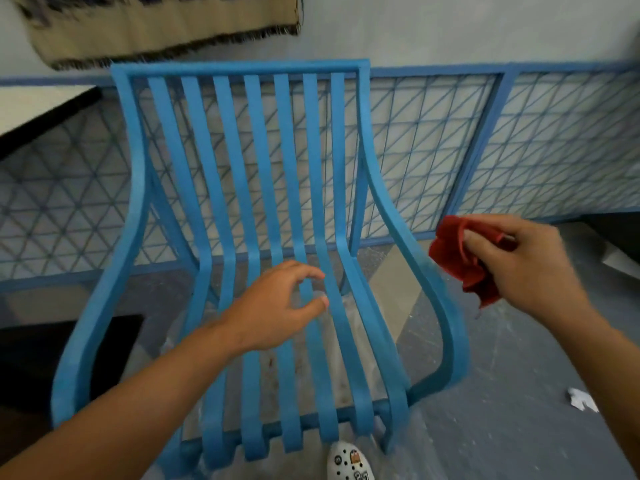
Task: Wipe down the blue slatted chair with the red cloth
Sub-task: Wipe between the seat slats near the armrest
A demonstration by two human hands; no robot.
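The blue slatted chair (239,188) fills the middle of the view, its curved slats running from the top rail down to the front edge. My right hand (519,268) is shut on the bunched red cloth (460,261), held in the air just right of the chair's right arm rail, apart from it. My left hand (277,313) hovers over the seat slats with fingers loosely curled and apart, holding nothing.
A blue wire-mesh fence (450,140) runs behind the chair. A fringed woven rug (156,26) hangs on the wall above. A white tabletop edge (38,105) is at the left. A white clog (346,462) shows below the seat; a paper scrap (581,398) lies on the floor.
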